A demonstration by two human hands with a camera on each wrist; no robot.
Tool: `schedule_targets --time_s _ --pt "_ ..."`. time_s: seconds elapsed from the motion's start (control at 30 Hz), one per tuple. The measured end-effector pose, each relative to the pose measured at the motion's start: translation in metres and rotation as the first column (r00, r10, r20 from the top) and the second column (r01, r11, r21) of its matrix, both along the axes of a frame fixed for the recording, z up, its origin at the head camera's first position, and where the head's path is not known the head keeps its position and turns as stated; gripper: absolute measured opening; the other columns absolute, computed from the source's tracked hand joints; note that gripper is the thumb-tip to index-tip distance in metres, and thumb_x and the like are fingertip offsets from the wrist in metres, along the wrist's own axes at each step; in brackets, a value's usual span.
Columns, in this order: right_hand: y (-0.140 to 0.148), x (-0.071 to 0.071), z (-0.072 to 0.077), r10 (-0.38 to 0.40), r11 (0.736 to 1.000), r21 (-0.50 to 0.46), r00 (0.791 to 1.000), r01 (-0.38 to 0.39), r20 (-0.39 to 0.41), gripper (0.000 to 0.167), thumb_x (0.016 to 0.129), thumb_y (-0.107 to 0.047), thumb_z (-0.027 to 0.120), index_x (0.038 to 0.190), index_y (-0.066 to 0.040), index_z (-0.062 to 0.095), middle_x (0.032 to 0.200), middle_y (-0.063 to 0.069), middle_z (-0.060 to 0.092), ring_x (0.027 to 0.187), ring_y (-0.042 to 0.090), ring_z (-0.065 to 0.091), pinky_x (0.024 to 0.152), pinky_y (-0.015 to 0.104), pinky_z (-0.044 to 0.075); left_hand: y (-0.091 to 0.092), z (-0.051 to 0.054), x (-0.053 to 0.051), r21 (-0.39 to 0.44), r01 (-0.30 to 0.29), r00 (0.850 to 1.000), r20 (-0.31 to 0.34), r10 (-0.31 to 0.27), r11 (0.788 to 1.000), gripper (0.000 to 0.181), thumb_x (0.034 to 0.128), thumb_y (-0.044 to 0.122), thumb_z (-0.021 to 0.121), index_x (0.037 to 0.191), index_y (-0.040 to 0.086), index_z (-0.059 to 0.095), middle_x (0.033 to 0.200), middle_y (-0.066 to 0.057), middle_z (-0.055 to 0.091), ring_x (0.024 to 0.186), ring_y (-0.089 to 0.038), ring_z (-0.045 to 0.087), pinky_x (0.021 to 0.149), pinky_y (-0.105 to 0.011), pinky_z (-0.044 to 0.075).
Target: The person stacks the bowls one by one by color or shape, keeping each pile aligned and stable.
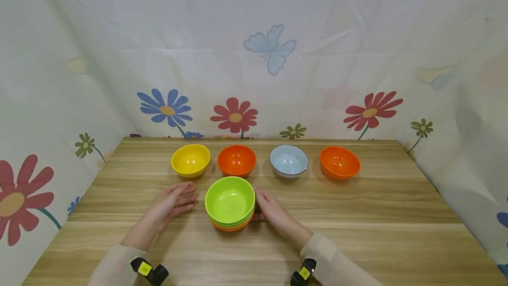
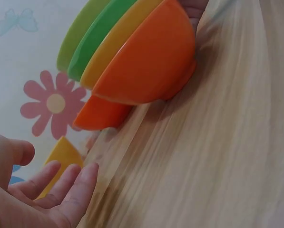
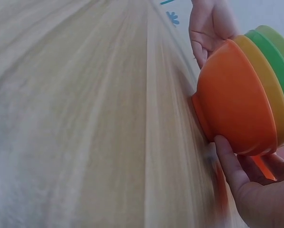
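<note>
A stack of several bowls [image 1: 230, 202], light green on top and orange [image 2: 151, 57] at the bottom, stands upright on the table. At its right side is the right hand [image 1: 278, 215], its relaxed fingers touching the stack; in the right wrist view one digit of this hand [image 3: 260, 190] meets the orange bowl [image 3: 237, 95] near its foot. Left of the stack, with a gap between, the left hand [image 1: 168, 206] is held open, palm towards the bowls. The left wrist view shows the fingers of this hand [image 2: 46, 190] loosely bent and holding nothing.
Behind the stack, a row runs along the table's back: a yellow bowl [image 1: 191, 161], a red-orange bowl [image 1: 237, 161], a pale blue bowl with a dark rim [image 1: 289, 161] and an orange bowl [image 1: 340, 163]. A flowered cloth [image 1: 309, 100] hangs behind the wooden table [image 1: 397, 233].
</note>
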State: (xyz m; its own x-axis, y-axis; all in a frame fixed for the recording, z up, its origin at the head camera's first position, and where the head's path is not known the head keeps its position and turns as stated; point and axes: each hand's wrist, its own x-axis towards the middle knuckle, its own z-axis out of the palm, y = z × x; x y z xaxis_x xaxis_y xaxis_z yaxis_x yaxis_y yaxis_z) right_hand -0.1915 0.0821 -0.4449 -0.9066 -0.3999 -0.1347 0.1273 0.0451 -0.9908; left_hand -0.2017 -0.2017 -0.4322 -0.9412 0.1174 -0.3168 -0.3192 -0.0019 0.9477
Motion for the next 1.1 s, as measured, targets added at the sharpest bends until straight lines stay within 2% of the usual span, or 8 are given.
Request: schedule_targets --time_s 0.3,0.43,0.6,0.67,0.93,1.1 --pt "0.002 0.001 0.001 -0.005 1.0 0.01 1.0 0.005 0.002 0.053 0.101 -0.036 0.031 0.132 0.005 0.042 0.109 0.019 0.06 0.083 0.016 0.061 0.075 0.037 0.055 -0.019 0.007 -0.011 -0.081 -0.033 0.999 0.005 0.033 0.996 0.05 0.1009 0.027 0.032 0.139 -0.005 0.028 0.14 -0.027 0.034 0.113 -0.027 0.055 0.091 -0.036 0.049" --pt "0.001 0.002 0.001 -0.012 1.0 0.026 1.0 0.012 0.006 0.053 0.1 -0.037 0.031 0.133 0.004 0.042 0.109 0.018 0.06 0.084 0.016 0.061 0.075 0.037 0.055 -0.026 0.007 -0.014 -0.103 -0.06 0.998 -0.003 0.06 0.993 0.05 0.1003 0.026 0.034 0.139 -0.006 0.028 0.139 -0.028 0.035 0.105 -0.021 0.058 0.088 -0.035 0.05" --pt "0.0 0.002 -0.001 -0.029 1.0 0.012 1.0 0.029 0.005 0.051 0.101 -0.035 0.031 0.131 0.005 0.043 0.107 0.018 0.059 0.083 0.017 0.061 0.074 0.037 0.056 -0.032 0.008 -0.019 -0.129 -0.109 0.994 -0.013 0.108 0.986 0.054 0.0986 0.029 0.04 0.137 -0.007 0.031 0.133 -0.025 0.043 0.094 -0.014 0.062 0.083 -0.032 0.053" --pt "0.0 0.002 -0.001 -0.032 0.999 0.009 0.999 0.032 0.004 0.051 0.101 -0.034 0.031 0.131 0.005 0.044 0.107 0.018 0.059 0.083 0.017 0.061 0.074 0.038 0.056 -0.035 0.01 -0.021 -0.132 -0.134 0.991 -0.02 0.132 0.982 0.055 0.0976 0.03 0.043 0.136 -0.008 0.032 0.126 -0.023 0.05 0.088 -0.013 0.063 0.08 -0.032 0.054" --pt "0.0 0.002 -0.001 -0.025 1.0 0.002 1.0 0.025 -0.008 0.05 0.101 -0.033 0.03 0.13 0.005 0.044 0.107 0.019 0.058 0.084 0.017 0.061 0.074 0.038 0.056 -0.043 0.011 -0.031 -0.19 -0.257 0.966 -0.044 0.253 0.948 0.052 0.0962 0.027 0.045 0.136 -0.005 0.035 0.127 -0.021 0.048 0.081 -0.007 0.063 0.074 -0.028 0.055" --pt "0.0 0.001 -0.001 -0.017 1.0 -0.001 1.0 0.017 -0.011 0.05 0.101 -0.034 0.031 0.131 0.005 0.043 0.108 0.019 0.058 0.084 0.017 0.061 0.074 0.038 0.055 -0.046 0.01 -0.036 -0.224 -0.288 0.957 -0.037 0.287 0.931 0.051 0.0959 0.028 0.045 0.136 -0.003 0.037 0.123 -0.017 0.05 0.078 -0.005 0.061 0.074 -0.027 0.055"
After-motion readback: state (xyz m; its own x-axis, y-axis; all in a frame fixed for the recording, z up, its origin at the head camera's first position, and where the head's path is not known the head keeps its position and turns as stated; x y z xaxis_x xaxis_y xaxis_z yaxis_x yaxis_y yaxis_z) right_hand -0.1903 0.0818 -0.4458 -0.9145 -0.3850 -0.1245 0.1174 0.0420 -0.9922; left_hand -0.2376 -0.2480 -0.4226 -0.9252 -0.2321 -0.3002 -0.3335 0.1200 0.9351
